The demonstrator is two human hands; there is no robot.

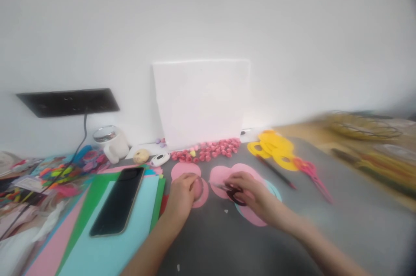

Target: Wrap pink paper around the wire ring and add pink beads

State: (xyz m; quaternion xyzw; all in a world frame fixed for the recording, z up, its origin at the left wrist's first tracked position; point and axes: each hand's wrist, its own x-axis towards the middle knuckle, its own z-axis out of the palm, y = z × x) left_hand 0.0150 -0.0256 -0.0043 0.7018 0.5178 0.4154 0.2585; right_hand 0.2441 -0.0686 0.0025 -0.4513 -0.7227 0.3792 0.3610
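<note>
Desk (pixel 195 245): craft spot, this!
Paper (pixel 139 215): coloured sheets, stacked!
Circles (pixel 185 169): pink paper cut-outs!
Scissors (pixel 312 174): pink pair, here!

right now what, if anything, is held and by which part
The right hand holds dark-handled scissors by the handles; the left hand is at pink paper, any grip too blurred to tell.

I face a plain, pale grey-white wall (pixel 308 37), softly lit, with a long black rectangular socket panel (pixel 73 103) to my left. Below me spreads a dark grey work surface (pixel 204 241), bordered right by light-brown, wood-toned tabletop (pixel 300 131).
</note>
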